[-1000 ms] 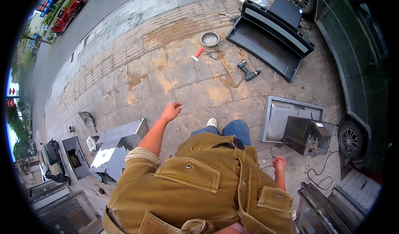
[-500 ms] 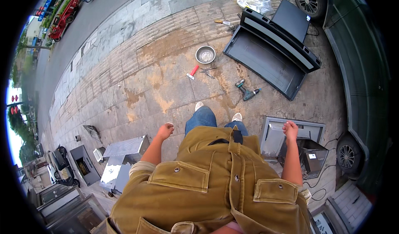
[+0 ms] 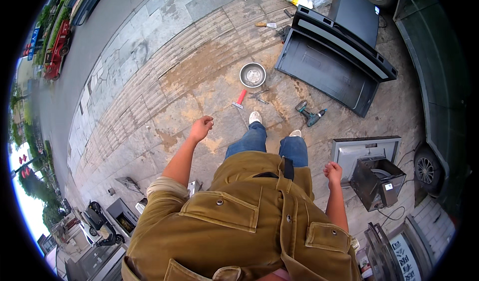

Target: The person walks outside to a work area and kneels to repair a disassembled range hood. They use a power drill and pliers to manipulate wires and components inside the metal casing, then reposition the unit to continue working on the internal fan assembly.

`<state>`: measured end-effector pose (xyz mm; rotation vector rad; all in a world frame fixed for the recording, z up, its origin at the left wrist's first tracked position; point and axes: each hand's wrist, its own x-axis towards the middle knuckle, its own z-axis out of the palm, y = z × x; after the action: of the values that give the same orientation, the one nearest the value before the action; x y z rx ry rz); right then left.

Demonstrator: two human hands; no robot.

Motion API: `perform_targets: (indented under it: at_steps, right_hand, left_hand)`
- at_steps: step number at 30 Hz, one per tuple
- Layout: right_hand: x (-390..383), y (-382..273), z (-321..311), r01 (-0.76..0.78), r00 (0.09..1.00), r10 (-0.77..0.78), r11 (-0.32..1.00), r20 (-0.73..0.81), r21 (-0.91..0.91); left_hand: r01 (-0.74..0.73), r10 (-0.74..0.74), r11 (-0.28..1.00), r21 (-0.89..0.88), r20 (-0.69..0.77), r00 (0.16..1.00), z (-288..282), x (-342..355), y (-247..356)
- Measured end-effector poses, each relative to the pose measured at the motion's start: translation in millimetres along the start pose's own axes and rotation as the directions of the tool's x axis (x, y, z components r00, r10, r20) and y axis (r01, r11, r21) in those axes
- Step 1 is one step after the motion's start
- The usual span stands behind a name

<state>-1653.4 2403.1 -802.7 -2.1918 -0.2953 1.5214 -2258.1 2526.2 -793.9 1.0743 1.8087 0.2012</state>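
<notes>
Our left hand (image 3: 201,128) below-left of round silver metal bowl (image 3: 253,75) | right hand (image 3: 333,173) below-right | fingers curled, grip: we can't tell | red-handled scraper (image 3: 241,98) just below bowl

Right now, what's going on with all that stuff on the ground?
Nothing is being picked up or used: neither hand visibly holds anything. The left hand is out over the paving, and the right hand shows beside a grey metal panel. Ahead, a red-handled tool lies near a round metal bowl. A cordless drill lies near a large dark casing.
</notes>
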Motion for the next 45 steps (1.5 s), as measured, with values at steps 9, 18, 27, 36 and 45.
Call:
perform_targets:
  at_steps: [9, 18, 27, 36, 45]
  right_hand:
    - [164.3, 54.1, 64.1, -0.083, 0.996, 0.086, 0.991, 0.026, -0.104]
    - [400.9, 120.4, 186.3, -0.278, 0.959, 0.279, 0.960, -0.040, 0.036]
    - [565.4, 203.6, 233.2, -0.418, 0.887, 0.460, 0.824, -0.022, 0.384]
    - [641.1, 247.9, 250.8, -0.385, 0.742, 0.668, 0.498, -0.061, 0.777]
    - [621.7, 222.9, 216.6, -0.266, 0.836, 0.542, 0.537, -0.086, 0.800]
  left_hand:
    - [0.103, -0.135, 0.984, 0.144, 0.236, 0.962, 85.1, 129.8, -26.1]
    - [0.014, -0.171, 0.929, 0.370, 0.395, 0.903, 257.9, 296.1, -152.2]
    - [0.163, -0.264, 0.930, 0.328, 0.290, 0.920, 385.3, 444.7, -216.0]
    - [0.661, -0.651, 0.673, -0.332, 0.157, 0.743, 489.9, 491.5, -245.2]
    - [0.615, -0.643, 0.707, -0.348, 0.045, 0.765, 467.7, 469.9, -243.7]
